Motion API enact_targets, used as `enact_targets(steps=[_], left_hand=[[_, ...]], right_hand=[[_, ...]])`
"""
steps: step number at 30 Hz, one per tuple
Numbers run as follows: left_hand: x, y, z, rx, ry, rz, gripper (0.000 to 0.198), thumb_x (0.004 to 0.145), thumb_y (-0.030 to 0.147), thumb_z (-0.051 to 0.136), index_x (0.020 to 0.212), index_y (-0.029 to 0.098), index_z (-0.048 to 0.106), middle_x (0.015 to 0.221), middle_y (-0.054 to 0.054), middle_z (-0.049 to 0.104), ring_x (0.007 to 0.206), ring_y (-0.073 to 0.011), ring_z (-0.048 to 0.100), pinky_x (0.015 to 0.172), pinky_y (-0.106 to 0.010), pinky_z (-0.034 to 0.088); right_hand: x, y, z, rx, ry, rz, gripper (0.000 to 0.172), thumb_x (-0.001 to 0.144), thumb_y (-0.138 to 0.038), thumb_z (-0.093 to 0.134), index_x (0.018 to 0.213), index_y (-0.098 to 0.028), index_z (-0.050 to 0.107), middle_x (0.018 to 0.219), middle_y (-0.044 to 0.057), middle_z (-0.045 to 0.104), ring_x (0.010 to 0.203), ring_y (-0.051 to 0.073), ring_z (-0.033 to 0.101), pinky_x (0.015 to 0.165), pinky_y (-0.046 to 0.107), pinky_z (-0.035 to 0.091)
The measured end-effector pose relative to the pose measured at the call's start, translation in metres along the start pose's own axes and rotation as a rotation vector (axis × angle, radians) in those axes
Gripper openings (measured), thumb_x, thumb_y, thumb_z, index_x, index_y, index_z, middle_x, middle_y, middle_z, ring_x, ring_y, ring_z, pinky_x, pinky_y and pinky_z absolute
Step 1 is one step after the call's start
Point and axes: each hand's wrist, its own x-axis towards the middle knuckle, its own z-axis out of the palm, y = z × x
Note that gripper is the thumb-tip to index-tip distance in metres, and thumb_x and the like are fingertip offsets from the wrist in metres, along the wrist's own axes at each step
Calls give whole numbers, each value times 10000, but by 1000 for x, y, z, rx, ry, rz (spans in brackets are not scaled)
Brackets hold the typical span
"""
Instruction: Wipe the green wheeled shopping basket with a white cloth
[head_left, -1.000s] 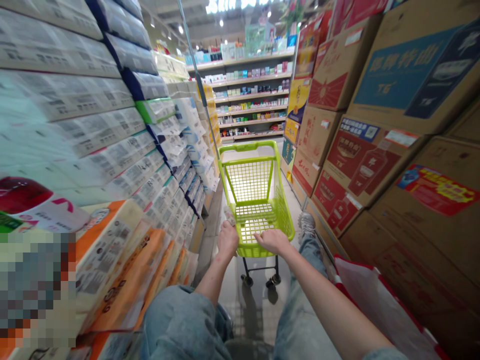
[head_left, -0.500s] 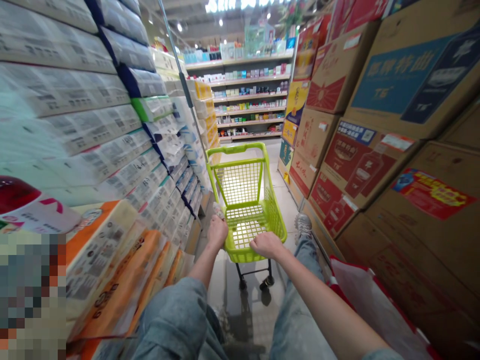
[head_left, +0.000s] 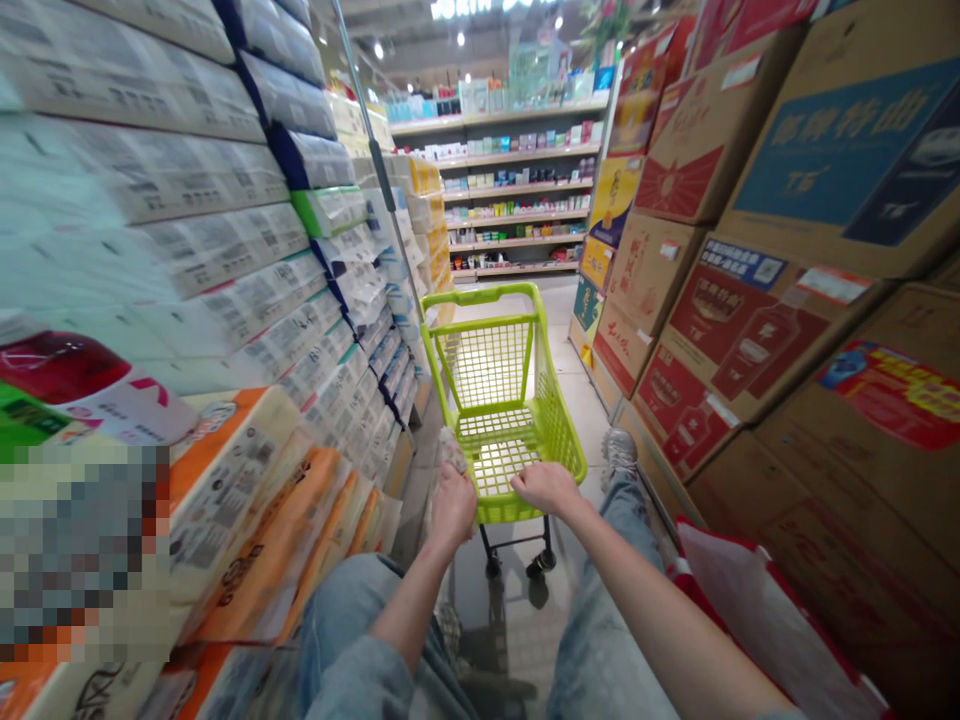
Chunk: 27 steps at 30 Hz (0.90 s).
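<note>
A yellow-green shopping cart point(head_left: 491, 365) with a mesh basket stands ahead of me between the stacks, and no goods show in it. My right hand point(head_left: 549, 488) is closed over the cart's near rim. Just left of the cart's near corner, my left hand point(head_left: 453, 508) is closed round a crumpled whitish cloth point(head_left: 452, 450), which sticks up above the fingers and hangs beside them. Whether my left hand also touches the cart is not clear.
Packs of tissue point(head_left: 202, 170) are stacked on the left, with orange packs point(head_left: 262, 545) and a red bottle point(head_left: 67, 370) nearer. Cartons point(head_left: 750, 340) line the right side above a red-edged bag point(head_left: 757, 600). Shelves point(head_left: 517, 190) of small goods stand ahead.
My left hand has moved back toward me and slightly right, with more of the cloth showing. My right hand stays on the rim. The view has shifted slightly left.
</note>
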Motion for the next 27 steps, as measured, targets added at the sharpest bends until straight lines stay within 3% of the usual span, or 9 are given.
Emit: enact_targets(steps=[5,12,19,27], left_hand=[[-10,-6,-3,7,10,23,239,897,301,338,1007,105,419,1003,-186,599,871,-242,639,689,-299,438],[21,-1,-24,-91,15,13,258,888,323,354,1018,121,450,1087,-183,588,1007,-244,593,782,-306,430],[14,7,-15,-62,21,-2,262,909,308,319,1043,107,419,1063,-190,592,938,-237,624,715,-291,436],[5,12,-1,33,19,81,277,897,236,318,1089,55,407,1022,-213,585,859,-244,654,649,-290,454]], right_hand=[[-3,-2,-1,-3,-2,18,482,848,-374,297,850,-146,722,910,137,698,861,247,636,698,299,434],[-3,-3,-2,-2,-13,1,479,846,-374,301,835,-156,728,895,138,700,856,249,639,697,304,431],[-1,1,0,31,-29,37,490,847,-385,289,850,-157,723,917,146,695,880,261,630,713,324,428],[-2,2,0,104,-94,144,477,851,-382,295,909,-152,709,994,147,683,941,261,620,729,321,438]])
